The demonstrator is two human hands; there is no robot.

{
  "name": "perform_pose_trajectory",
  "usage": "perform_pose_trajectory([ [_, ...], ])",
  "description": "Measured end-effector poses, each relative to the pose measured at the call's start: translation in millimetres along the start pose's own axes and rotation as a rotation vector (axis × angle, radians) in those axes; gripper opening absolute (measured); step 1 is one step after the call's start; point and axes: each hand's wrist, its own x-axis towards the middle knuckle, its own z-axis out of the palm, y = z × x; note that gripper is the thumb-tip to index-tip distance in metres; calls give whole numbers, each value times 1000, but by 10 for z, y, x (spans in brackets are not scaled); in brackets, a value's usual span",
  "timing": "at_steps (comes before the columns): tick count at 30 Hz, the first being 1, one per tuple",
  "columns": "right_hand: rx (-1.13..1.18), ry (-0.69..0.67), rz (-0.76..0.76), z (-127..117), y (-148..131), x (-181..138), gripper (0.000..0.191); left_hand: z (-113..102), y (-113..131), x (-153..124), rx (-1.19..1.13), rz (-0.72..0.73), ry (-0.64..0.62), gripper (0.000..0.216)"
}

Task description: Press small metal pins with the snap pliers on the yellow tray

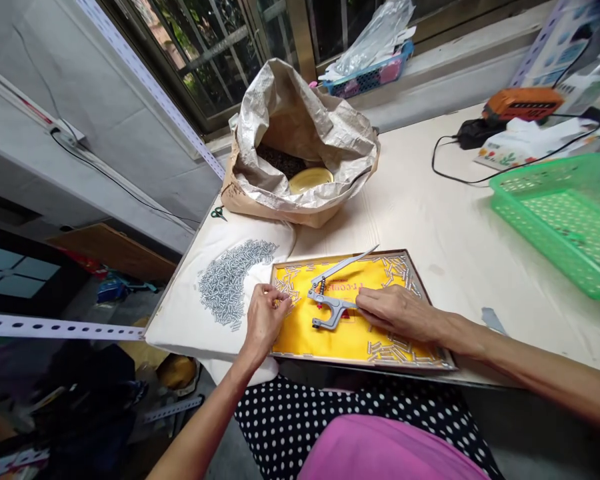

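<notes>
My right hand [397,312] is closed round one handle of a pair of grey snap-fastener pliers [336,308]. The pliers' jaws are apart, with the other handle raised, over a shallow yellow-lined tray [300,340]. At the tray's left end my left hand [267,313] has thumb and fingers pinched together; anything between them is too small to make out. Close to those fingertips lie small silvery rod-like metal pieces [286,283]. More such pieces line the tray's right side. A large heap of them [227,283] rests on white cloth left of the tray.
An open paper sack [300,200] with dark contents and a yellow dish [311,180] stands behind the tray. Green-handled scissors [219,213] lie by the sack. At right are a green basket [555,233], an orange device [523,103] and a black cable [450,175].
</notes>
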Motion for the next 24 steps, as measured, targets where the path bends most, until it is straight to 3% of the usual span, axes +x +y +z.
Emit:
perform_pose_trajectory([
  [2,-22,-17,-21,22,-2,-5,19,34,48,-80,-29,24,-66,12],
  [6,-44,-59,-43,58,-1,3,16,219,87,-242,-216,-129,-276,20],
  [11,-58,-41,-43,104,-3,0,18,404,14,-299,-257,-179,-259,25],
  [17,-32,-57,-33,107,-9,4,22,401,23,-259,-165,-172,-280,17],
  [24,-36,-100,3,127,8,36,22,345,167,-166,-284,-475,-500,16],
])
